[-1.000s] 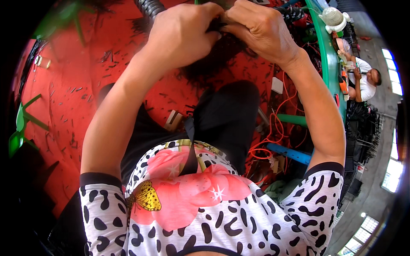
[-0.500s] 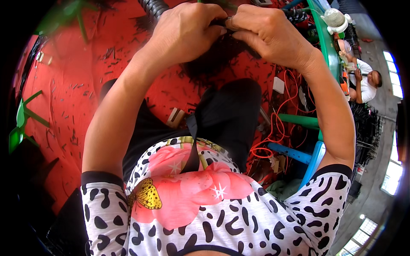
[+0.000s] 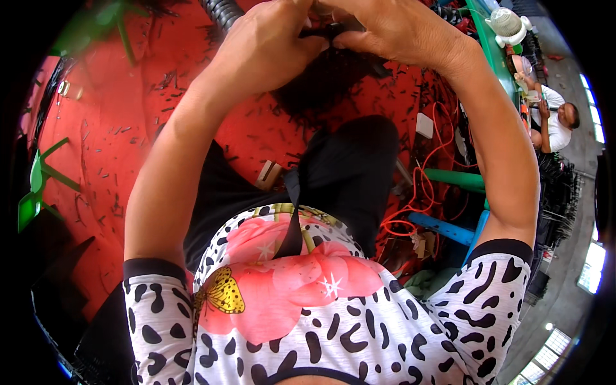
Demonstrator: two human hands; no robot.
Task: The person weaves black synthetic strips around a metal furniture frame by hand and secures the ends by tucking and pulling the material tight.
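At the top edge of the view, both my hands are raised close together in front of me. My left hand is closed, thumb and fingers pinched. Facing it, my right hand pinches from the other side, the thumb tips nearly meeting. Between them is a small black piece, mostly hidden by my fingers, so I cannot tell its exact kind. Beneath my hands a dark black mass rests above the red floor. Left of it stands a black ribbed coil, cut off by the frame.
Black scraps litter the red floor covering. An orange cable loops at right beside blue and green legs. A green-edged table holds a whitish fan; another person works beyond it. A green stool lies left.
Both hands have moved slightly up and toward the top edge, so more of the fingers is cut off. They are still pinched together around the black piece.
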